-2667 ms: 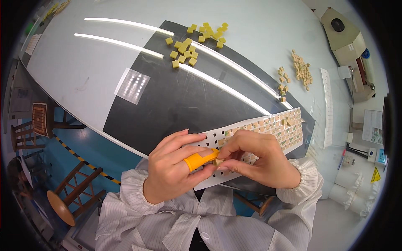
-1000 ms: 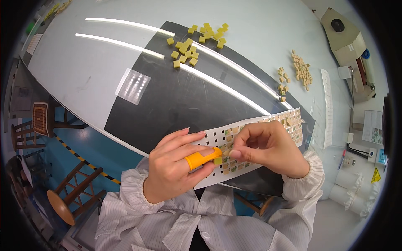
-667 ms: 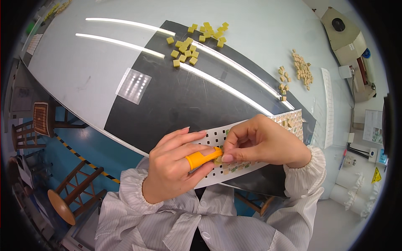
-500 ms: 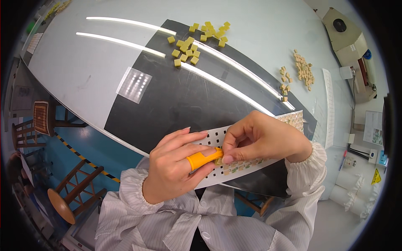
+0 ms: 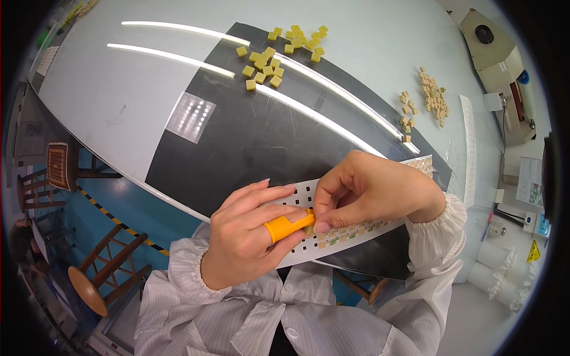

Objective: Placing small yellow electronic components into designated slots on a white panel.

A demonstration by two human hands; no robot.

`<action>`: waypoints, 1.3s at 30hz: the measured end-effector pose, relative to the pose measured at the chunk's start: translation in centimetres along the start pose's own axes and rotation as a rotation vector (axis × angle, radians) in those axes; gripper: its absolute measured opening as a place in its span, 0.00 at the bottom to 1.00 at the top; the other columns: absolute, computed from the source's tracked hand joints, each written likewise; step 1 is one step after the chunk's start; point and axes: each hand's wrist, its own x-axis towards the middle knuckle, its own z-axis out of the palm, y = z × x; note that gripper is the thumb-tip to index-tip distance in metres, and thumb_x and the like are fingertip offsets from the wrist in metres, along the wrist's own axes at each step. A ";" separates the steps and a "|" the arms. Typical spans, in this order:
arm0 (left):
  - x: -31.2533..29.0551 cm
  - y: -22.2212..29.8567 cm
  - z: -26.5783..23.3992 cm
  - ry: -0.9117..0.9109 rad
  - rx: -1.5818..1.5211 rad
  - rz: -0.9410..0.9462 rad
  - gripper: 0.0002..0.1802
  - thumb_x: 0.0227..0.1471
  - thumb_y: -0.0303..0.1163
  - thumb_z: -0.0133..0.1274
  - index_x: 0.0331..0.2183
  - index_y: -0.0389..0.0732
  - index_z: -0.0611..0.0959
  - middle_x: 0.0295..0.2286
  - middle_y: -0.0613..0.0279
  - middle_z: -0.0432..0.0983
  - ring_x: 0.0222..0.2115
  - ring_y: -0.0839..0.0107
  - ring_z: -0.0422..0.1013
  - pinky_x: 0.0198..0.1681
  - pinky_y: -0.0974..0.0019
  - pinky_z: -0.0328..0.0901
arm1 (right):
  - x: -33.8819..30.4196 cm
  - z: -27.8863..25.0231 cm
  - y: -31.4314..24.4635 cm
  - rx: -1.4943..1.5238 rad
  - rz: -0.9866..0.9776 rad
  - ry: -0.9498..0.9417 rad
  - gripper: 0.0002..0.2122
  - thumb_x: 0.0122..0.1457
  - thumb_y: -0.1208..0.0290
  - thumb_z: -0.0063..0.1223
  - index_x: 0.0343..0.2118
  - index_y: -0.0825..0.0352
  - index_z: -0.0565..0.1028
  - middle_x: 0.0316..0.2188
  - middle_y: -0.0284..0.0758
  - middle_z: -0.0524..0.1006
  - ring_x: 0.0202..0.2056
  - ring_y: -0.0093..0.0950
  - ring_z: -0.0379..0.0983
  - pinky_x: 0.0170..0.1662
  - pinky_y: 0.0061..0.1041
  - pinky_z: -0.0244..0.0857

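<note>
An orange plastic finger ring with a projecting tip (image 5: pixel 284 226) sits on the index finger of my left hand (image 5: pixel 234 234). That hand's thumb and index close on a small yellowish block (image 5: pixel 309 230) at the ring's tip, while its upper fingers stretch over a white sheet with rows of dark square holes (image 5: pixel 289 258). My right hand (image 5: pixel 377 193) has thumb and forefinger pinched against the ring's tip and block; whatever lies between these fingertips is hidden. Small tan and green-marked pieces (image 5: pixel 333 241) sit in rows on the sheet, partly covered by my right hand.
Yellow cubes (image 5: pixel 262 62) lie scattered at the far edge of a black mat (image 5: pixel 237 142). Tan pieces (image 5: pixel 434 98) are heaped at the far right, with a few more (image 5: pixel 407 121) nearer. A beige machine (image 5: pixel 496 65) stands beyond. Wooden stools (image 5: pixel 98 285) stand left below the table.
My right hand has shifted very slightly left and up, its pinch still at the ring's tip. The left hand stays almost in place.
</note>
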 end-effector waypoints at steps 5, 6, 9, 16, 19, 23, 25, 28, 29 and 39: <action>0.0 0.0 0.0 0.001 0.007 0.003 0.10 0.39 0.28 0.67 0.29 0.40 0.87 0.31 0.63 0.82 0.43 0.63 0.76 0.50 0.53 0.67 | 0.0 0.1 0.1 0.003 0.017 0.009 0.05 0.54 0.77 0.62 0.31 0.73 0.78 0.28 0.30 0.80 0.31 0.14 0.74 0.37 0.14 0.69; 0.0 0.0 0.0 0.002 0.006 0.006 0.09 0.39 0.28 0.67 0.29 0.40 0.87 0.31 0.63 0.82 0.43 0.63 0.76 0.50 0.53 0.67 | 0.0 0.1 0.1 0.003 0.017 0.009 0.05 0.54 0.77 0.62 0.31 0.73 0.78 0.28 0.30 0.80 0.31 0.14 0.74 0.37 0.14 0.69; 0.0 0.0 0.0 0.000 0.005 0.009 0.09 0.40 0.28 0.66 0.29 0.40 0.87 0.31 0.63 0.82 0.43 0.62 0.76 0.50 0.53 0.67 | 0.0 0.1 0.1 0.001 0.013 0.012 0.05 0.54 0.78 0.61 0.31 0.73 0.79 0.28 0.31 0.80 0.32 0.14 0.75 0.37 0.14 0.69; 0.0 -0.1 -0.1 -0.005 0.000 0.006 0.10 0.40 0.28 0.66 0.30 0.40 0.87 0.31 0.63 0.82 0.44 0.62 0.76 0.50 0.53 0.67 | 0.1 0.1 0.0 -0.019 -0.005 0.019 0.04 0.53 0.78 0.61 0.31 0.73 0.79 0.28 0.31 0.80 0.32 0.15 0.75 0.37 0.14 0.69; -0.1 -0.1 0.0 -0.002 -0.002 0.011 0.10 0.39 0.29 0.66 0.30 0.40 0.87 0.31 0.63 0.82 0.44 0.63 0.76 0.50 0.53 0.67 | 0.0 0.2 0.1 -0.020 0.011 0.026 0.04 0.53 0.79 0.60 0.31 0.73 0.78 0.28 0.32 0.80 0.32 0.15 0.75 0.38 0.14 0.70; 0.0 0.0 0.0 0.000 -0.009 0.003 0.10 0.39 0.29 0.67 0.30 0.41 0.87 0.31 0.64 0.82 0.44 0.63 0.76 0.50 0.53 0.67 | 0.0 0.3 0.0 -0.015 0.012 0.036 0.04 0.53 0.80 0.59 0.30 0.73 0.78 0.28 0.32 0.80 0.32 0.15 0.76 0.38 0.14 0.70; 0.0 0.0 0.0 -0.005 -0.007 0.004 0.10 0.39 0.29 0.67 0.30 0.41 0.87 0.31 0.64 0.82 0.44 0.63 0.76 0.50 0.53 0.67 | -0.1 0.3 0.0 -0.021 0.003 0.042 0.03 0.53 0.80 0.59 0.30 0.73 0.78 0.28 0.32 0.80 0.32 0.15 0.76 0.38 0.14 0.70; 0.0 -0.1 0.0 -0.001 -0.007 0.003 0.10 0.39 0.29 0.67 0.30 0.41 0.87 0.31 0.64 0.82 0.44 0.63 0.76 0.50 0.53 0.67 | 0.0 0.3 -0.1 -0.027 -0.006 0.043 0.03 0.52 0.80 0.59 0.30 0.73 0.78 0.28 0.32 0.80 0.31 0.15 0.75 0.37 0.14 0.70; 0.0 -0.1 0.0 -0.001 -0.007 0.003 0.10 0.39 0.29 0.67 0.30 0.41 0.87 0.31 0.64 0.82 0.44 0.63 0.76 0.50 0.53 0.67 | 0.0 0.3 -0.1 -0.025 -0.004 0.045 0.03 0.52 0.80 0.59 0.29 0.73 0.78 0.27 0.31 0.80 0.31 0.15 0.75 0.37 0.14 0.70; 0.0 0.0 -0.1 -0.003 -0.010 0.006 0.10 0.39 0.29 0.66 0.30 0.41 0.86 0.31 0.64 0.82 0.44 0.63 0.76 0.50 0.53 0.67 | -0.1 0.7 0.0 -0.025 -0.003 0.075 0.03 0.52 0.79 0.59 0.28 0.73 0.78 0.26 0.31 0.79 0.30 0.14 0.74 0.36 0.14 0.70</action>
